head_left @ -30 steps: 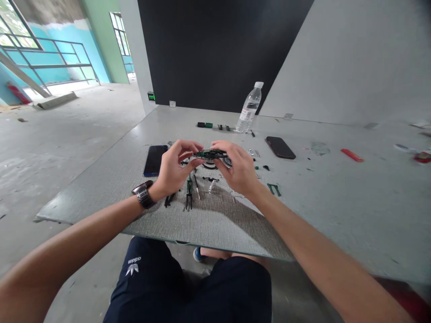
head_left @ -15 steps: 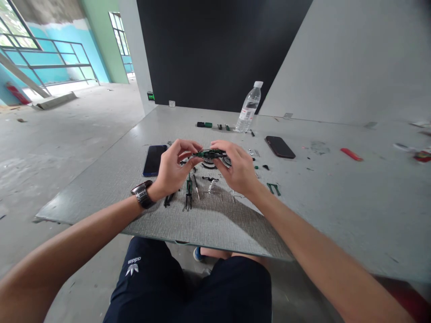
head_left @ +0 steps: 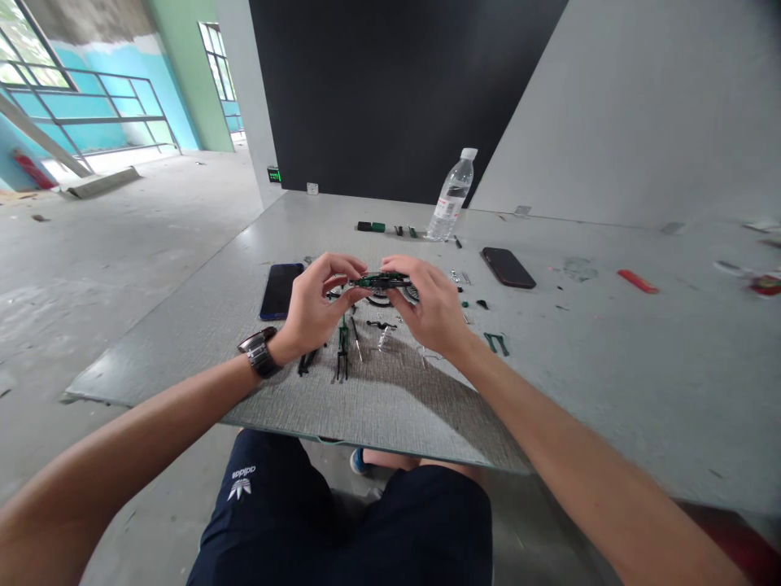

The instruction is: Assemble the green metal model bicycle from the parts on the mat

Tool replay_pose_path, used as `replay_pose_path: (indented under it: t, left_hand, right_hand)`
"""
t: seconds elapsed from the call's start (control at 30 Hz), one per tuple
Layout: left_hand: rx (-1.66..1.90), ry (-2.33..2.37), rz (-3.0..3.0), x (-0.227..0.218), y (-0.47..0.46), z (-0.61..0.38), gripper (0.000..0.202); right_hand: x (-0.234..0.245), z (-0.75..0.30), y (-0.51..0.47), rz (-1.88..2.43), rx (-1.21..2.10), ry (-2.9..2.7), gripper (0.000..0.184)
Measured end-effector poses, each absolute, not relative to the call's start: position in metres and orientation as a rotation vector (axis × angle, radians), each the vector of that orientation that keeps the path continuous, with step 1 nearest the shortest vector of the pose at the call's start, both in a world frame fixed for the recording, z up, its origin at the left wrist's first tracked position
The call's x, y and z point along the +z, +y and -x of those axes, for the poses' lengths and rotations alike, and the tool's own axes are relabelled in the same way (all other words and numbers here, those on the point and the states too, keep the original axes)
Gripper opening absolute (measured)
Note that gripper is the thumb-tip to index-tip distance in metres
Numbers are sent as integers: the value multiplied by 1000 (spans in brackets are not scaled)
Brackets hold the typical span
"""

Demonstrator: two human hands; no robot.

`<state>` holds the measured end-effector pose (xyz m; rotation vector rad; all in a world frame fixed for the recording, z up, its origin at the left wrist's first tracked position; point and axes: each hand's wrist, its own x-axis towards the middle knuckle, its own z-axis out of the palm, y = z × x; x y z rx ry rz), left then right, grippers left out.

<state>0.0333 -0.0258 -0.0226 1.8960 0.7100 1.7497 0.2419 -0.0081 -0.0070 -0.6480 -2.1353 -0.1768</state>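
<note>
Both my hands are raised a little above the grey board (head_left: 183,342) and hold one small green and black assembly (head_left: 377,281) between them. My left hand (head_left: 314,305), with a dark watch on its wrist, pinches the assembly's left end. My right hand (head_left: 427,303) grips its right end, fingers curled over it. Under the hands lie several small loose parts: a thin black and green frame piece (head_left: 342,352), a black strip (head_left: 306,361) and a green clip (head_left: 496,343).
A dark blue phone (head_left: 280,290) lies left of my hands, a black phone (head_left: 508,267) to the right. A clear water bottle (head_left: 451,195) stands at the back, small black and green blocks (head_left: 371,226) beside it. A red tool (head_left: 637,281) lies far right.
</note>
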Motion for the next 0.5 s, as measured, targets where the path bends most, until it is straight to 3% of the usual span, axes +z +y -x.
replay_pose_path:
  t: [0.5]
  left_hand:
    - [1747,722,-1888,-22,-26,-34,18]
  right_hand:
    - [-7,-242,-9,694,-144,-2145,28]
